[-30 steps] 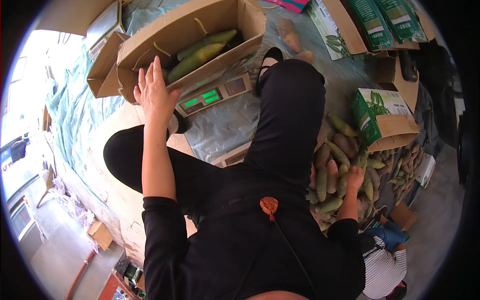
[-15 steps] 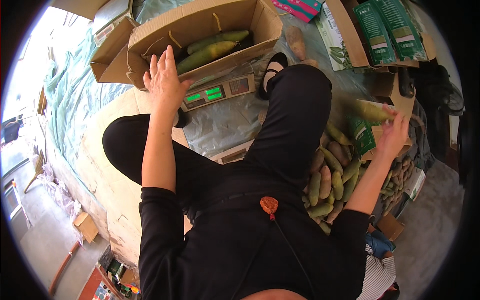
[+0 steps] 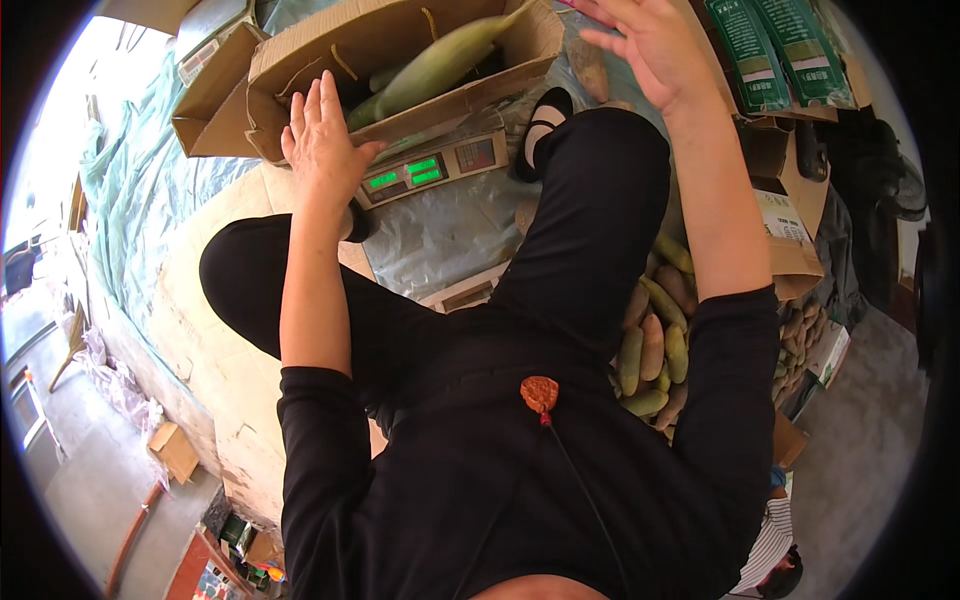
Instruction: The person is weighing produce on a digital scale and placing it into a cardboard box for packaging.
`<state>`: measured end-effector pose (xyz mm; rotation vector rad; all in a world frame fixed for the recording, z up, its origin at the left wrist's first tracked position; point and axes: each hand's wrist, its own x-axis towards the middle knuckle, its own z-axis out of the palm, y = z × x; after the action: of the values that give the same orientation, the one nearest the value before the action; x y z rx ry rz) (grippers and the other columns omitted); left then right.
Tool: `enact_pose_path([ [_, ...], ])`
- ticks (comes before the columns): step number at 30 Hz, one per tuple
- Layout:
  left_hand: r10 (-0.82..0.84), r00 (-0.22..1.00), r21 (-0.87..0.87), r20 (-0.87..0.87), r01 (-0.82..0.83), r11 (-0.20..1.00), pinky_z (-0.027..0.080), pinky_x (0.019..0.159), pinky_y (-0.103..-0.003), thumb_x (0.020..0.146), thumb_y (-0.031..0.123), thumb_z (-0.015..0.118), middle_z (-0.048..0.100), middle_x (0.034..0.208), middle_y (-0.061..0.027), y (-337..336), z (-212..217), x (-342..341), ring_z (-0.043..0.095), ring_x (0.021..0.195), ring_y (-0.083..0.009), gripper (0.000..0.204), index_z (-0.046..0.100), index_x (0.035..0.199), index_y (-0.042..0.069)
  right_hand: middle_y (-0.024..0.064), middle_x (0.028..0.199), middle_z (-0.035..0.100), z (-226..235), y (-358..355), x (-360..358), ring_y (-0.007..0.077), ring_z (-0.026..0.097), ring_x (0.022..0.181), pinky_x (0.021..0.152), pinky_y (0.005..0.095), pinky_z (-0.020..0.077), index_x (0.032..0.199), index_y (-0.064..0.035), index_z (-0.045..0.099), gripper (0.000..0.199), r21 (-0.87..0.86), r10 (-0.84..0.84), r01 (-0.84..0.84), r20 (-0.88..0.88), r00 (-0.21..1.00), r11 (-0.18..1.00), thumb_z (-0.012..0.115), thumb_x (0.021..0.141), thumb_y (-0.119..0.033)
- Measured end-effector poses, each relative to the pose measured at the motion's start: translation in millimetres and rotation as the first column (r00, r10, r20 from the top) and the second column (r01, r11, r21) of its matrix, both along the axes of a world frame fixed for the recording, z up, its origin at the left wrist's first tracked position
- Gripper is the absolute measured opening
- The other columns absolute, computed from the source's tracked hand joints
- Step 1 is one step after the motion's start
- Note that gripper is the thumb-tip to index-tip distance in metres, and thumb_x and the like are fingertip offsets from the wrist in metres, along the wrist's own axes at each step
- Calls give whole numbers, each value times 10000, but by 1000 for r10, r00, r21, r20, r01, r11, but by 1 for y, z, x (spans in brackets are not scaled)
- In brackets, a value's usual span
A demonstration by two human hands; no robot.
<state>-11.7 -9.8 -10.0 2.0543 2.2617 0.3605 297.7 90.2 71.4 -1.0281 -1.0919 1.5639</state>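
Hands hovered at a cardboard box (image 3: 300, 55) set on a digital scale (image 3: 430, 170): the left hand (image 3: 322, 140) lay flat and open against the box's near wall, gripping nothing, while the right hand (image 3: 655, 45) hung spread and empty beside a long green ear of corn (image 3: 440, 62) tilted inside the box. More produce (image 3: 650, 350) lay piled by the person's right knee.

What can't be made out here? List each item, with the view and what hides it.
- Head view: the scale platform, covered by the cardboard box on it.
- Head view: the box's contents beyond the long green fruit, hidden by the box walls and the left hand.
- Head view: the right hand, fingertips cut off by the top edge.
- Head view: much of the pile of fruit, behind the right arm and leg.
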Motion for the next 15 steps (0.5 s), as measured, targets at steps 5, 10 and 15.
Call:
enact_pose_path([
  [5,-22,1000,-41,-16,21,999,220,1073,-531,644,226,809,333,1451,-121,-2,1,3,225,1377,-318,993,229,1441,106,93,1155,607,-43,-27,72,193,567,1079,889,360,438,1199,-39,537,373,65,-142,126,438,888,990,569,901,-260],
  [10,-7,1000,-47,-28,6,999,220,1071,-540,638,234,813,349,1444,-104,-1,1,6,234,1373,-314,979,255,1435,131,38,995,646,-138,-105,167,135,608,874,737,295,478,1136,-76,592,320,-195,-186,381,623,759,904,629,850,-215],
  [15,1,999,-61,-45,-3,998,207,1077,-545,651,236,805,353,1443,-98,0,2,8,245,1367,-317,960,258,1433,126,20,842,640,-241,-230,203,109,593,714,569,277,483,1032,-68,633,232,-352,-128,489,695,708,798,654,824,-168],
])
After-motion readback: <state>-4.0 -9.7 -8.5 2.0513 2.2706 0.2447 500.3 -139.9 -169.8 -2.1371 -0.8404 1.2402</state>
